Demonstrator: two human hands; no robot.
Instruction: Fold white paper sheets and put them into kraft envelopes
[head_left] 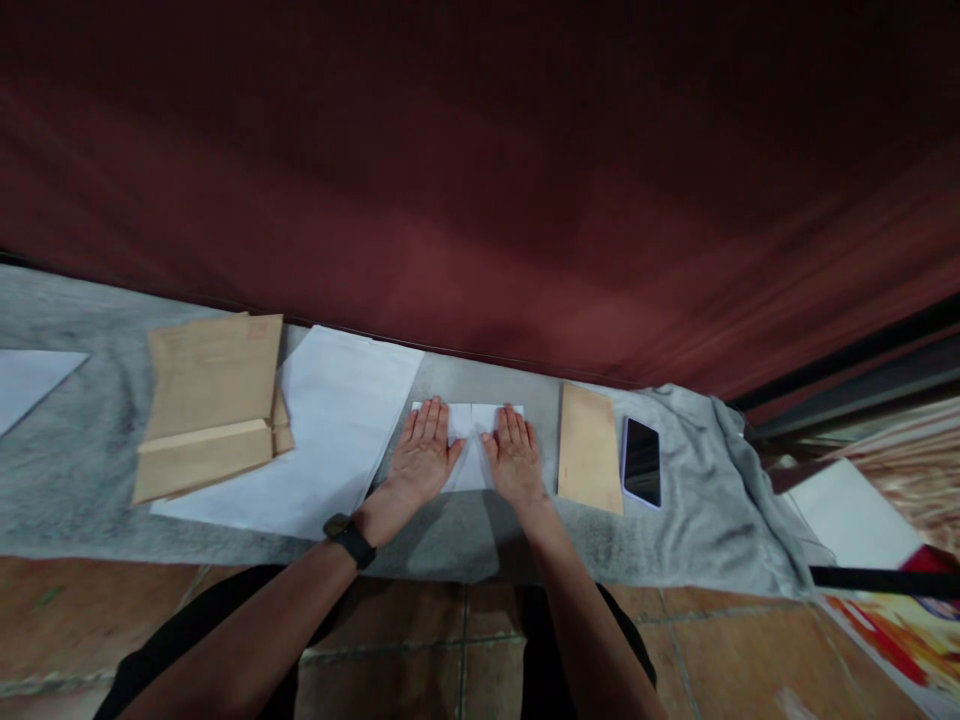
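A folded sheet of white paper [471, 470] lies on the grey cloth in front of me, with a crease line near its middle. My left hand [424, 450] presses flat on its left part, fingers stretched out and thumb pointing inward. On the right part rests my right hand [516, 450], also flat with fingers extended. Both palms cover much of the paper. To the right of my right hand lies a single brown envelope [591, 448]. Left of my left hand is a stack of white paper sheets [341, 420], partly under several brown envelopes [214, 385].
A phone [642, 462] lies beyond the single envelope. Grey cloth [705, 480] covers the narrow surface and bunches at its right end. Another white sheet [34, 380] is at the far left. A dark red curtain-like wall [480, 200] rises behind; floor tiles [405, 640] show below.
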